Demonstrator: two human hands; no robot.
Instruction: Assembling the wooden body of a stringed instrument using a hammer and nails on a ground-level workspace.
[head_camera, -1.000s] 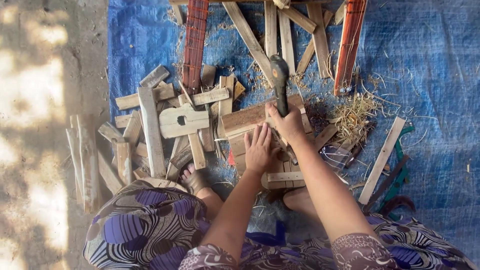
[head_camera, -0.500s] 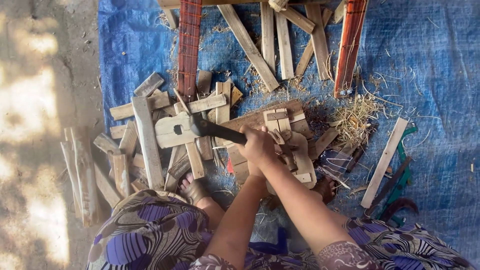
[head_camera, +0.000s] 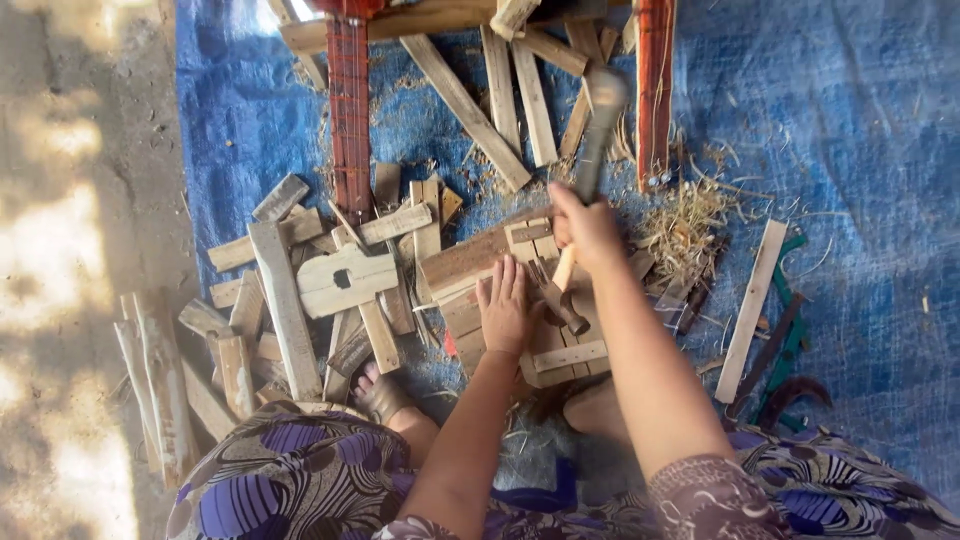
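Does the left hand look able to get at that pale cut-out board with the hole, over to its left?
Probably yes. The left hand lies flat and empty on the wood stack, and the cut-out board sits on top of the scrap pile beside it, with nothing covering it or standing between them.

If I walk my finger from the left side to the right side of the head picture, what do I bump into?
Pale wood sticks → cut-out wood piece → left hand → right hand holding a hammer → straw shavings → long slat

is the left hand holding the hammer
No, the left hand lies flat on the wood pieces, while the right hand grips the hammer.
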